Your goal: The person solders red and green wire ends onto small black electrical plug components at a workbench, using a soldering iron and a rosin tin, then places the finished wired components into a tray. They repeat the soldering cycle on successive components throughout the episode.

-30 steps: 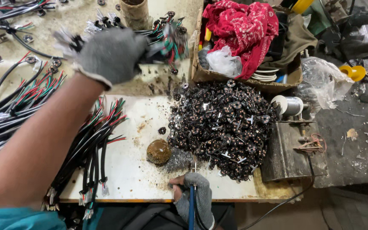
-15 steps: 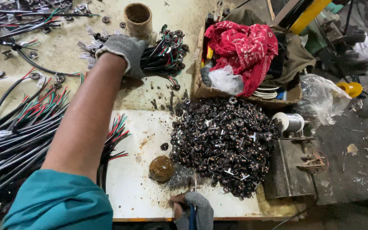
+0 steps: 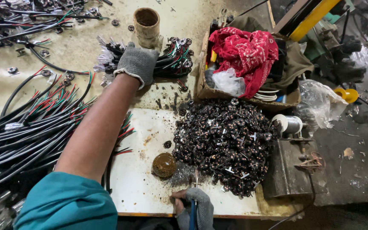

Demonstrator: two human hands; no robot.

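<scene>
My left hand (image 3: 137, 64), in a grey glove, reaches far across the bench and rests on a bundle of black cables with red and green wire ends (image 3: 167, 61), next to a brown cardboard tube (image 3: 146, 26). My right hand (image 3: 194, 206), also gloved, sits at the near edge of the white board (image 3: 145, 187) and grips a blue-handled tool (image 3: 192, 213) whose thin tip points up at a large heap of small dark metal parts (image 3: 224, 145). A round brown lump (image 3: 164, 165) lies just left of the tool tip.
Many black cables with coloured ends (image 3: 26, 132) cover the left side. A cardboard box with a red cloth (image 3: 243, 53) and a plastic bag stands behind the heap. A white tape roll (image 3: 288, 124) and a dark metal block (image 3: 288, 170) sit at the right.
My left hand has carried the cable bundle away from me and set it down beside the cardboard tube. My right hand has stayed at the board's near edge.
</scene>
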